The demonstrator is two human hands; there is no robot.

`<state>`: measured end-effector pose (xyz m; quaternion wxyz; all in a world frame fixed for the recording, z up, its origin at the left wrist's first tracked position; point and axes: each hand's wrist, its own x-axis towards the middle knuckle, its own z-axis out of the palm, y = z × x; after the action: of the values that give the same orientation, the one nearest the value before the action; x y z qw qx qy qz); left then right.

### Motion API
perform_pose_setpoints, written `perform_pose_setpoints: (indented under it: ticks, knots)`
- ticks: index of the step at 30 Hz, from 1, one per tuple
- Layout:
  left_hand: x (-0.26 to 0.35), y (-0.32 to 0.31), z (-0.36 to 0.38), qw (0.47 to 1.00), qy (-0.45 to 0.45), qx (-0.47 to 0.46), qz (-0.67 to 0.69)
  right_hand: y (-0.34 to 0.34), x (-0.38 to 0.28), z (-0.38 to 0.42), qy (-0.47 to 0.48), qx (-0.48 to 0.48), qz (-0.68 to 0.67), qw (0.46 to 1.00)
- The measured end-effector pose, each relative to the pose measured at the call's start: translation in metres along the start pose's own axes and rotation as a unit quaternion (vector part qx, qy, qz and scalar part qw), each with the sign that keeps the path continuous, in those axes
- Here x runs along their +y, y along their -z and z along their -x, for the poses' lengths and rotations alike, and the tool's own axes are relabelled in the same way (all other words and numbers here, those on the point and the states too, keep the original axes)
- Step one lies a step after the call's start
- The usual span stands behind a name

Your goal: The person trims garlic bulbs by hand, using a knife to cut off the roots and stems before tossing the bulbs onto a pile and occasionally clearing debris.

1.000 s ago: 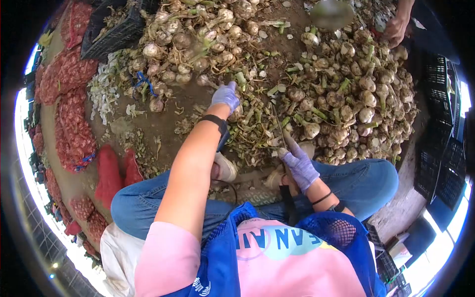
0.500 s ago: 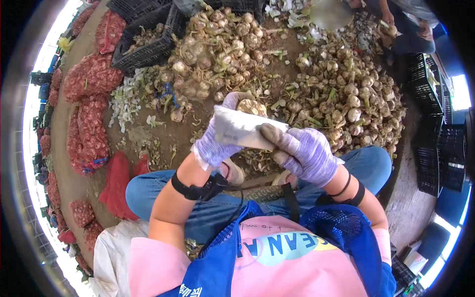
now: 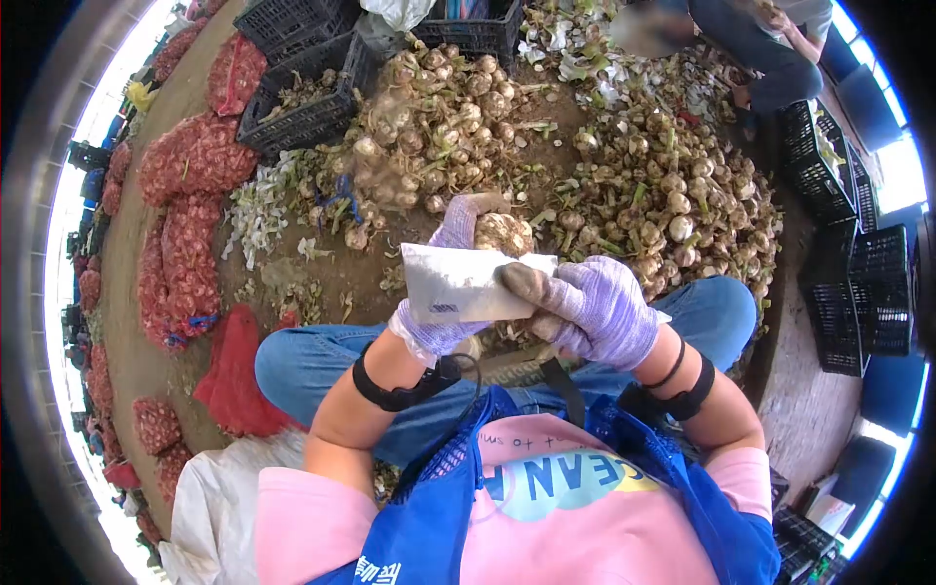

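Observation:
My left hand [image 3: 451, 234], in a purple knit glove, is closed around a garlic bulb [image 3: 504, 234] in front of my lap. My right hand [image 3: 603, 307], gloved alike with soiled fingertips, grips a cleaver [image 3: 453, 283]. Its broad, shiny blade spans between my hands, just below the bulb, with a small stamp near its lower edge. The handle is hidden in my right fist. The blade covers part of my left palm. Beyond my hands, one heap of garlic [image 3: 439, 117] lies ahead and another garlic heap [image 3: 673, 185] spreads to the right.
Black crates [image 3: 304, 127] stand at the back left, and more black crates [image 3: 834, 283] are on the right. Red mesh sacks [image 3: 195, 161] line the left side. Loose white peelings [image 3: 258, 200] litter the floor. Another person [image 3: 770, 49] sits at the far right.
The blade has shifted slightly left and down and shows more of its face. The bulb stays in my left hand. The whole view has shifted a little.

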<state>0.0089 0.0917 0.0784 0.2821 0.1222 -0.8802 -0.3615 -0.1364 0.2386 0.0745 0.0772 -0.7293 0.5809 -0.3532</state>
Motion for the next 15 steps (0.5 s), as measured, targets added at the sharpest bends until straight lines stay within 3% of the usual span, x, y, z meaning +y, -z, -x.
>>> perform_pose_setpoints:
  ticks: [1,4,5,7,8,10,11,12,13,15]
  knots:
    - [0.001,-0.004,0.000,1.000,-0.003,0.014,-0.026,-0.001,0.000,0.002,-0.001,-0.003,0.006,1.000]
    - [0.006,-0.016,0.009,0.977,0.076,0.059,0.192,-0.003,0.000,0.009,-0.003,-0.003,0.016,1.000]
    - [0.014,-0.012,0.006,0.980,0.078,0.055,0.177,-0.005,0.002,0.011,-0.003,0.003,0.013,1.000]
    - [-0.011,-0.023,0.003,0.993,-0.096,0.053,-0.030,-0.003,0.004,0.016,-0.009,-0.005,0.036,0.999]
    - [-0.008,-0.020,0.008,0.996,-0.050,0.070,0.010,-0.004,0.012,0.022,-0.036,-0.007,0.048,0.998]
    - [-0.004,-0.007,0.020,0.992,-0.001,0.100,0.083,-0.004,0.055,0.054,-0.351,0.060,-0.028,0.934]
    - [-0.005,0.001,0.017,0.996,-0.016,0.085,0.040,0.005,0.061,0.061,-0.324,0.095,0.003,0.941]
    - [-0.007,0.008,0.015,0.997,-0.026,0.068,-0.009,-0.001,0.061,0.065,-0.310,0.110,-0.053,0.943]
    - [-0.007,0.006,0.020,0.998,-0.014,0.052,0.034,-0.008,0.064,0.070,-0.297,0.124,-0.109,0.941]
    - [-0.015,-0.002,0.010,0.992,-0.017,0.021,0.122,0.010,0.046,0.048,-0.341,0.065,-0.173,0.922]
